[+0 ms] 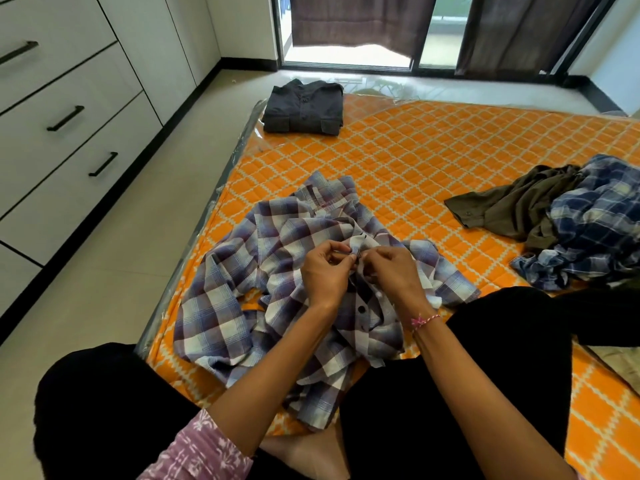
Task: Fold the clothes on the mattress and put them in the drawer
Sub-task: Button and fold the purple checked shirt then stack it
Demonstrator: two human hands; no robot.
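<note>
A purple-and-white plaid shirt lies crumpled on the orange quilted mattress in front of my crossed legs. My left hand and my right hand meet over its front placket, each pinching an edge of the fabric near a button. A dark grey shirt lies folded at the mattress's far left corner. An olive shirt and a blue plaid shirt lie in a loose heap at the right. White drawers with black handles stand along the left, all closed.
A strip of beige tiled floor runs between the mattress and the drawer unit. Brown curtains hang over a glass door at the far end. My black-clad knees flank the shirt.
</note>
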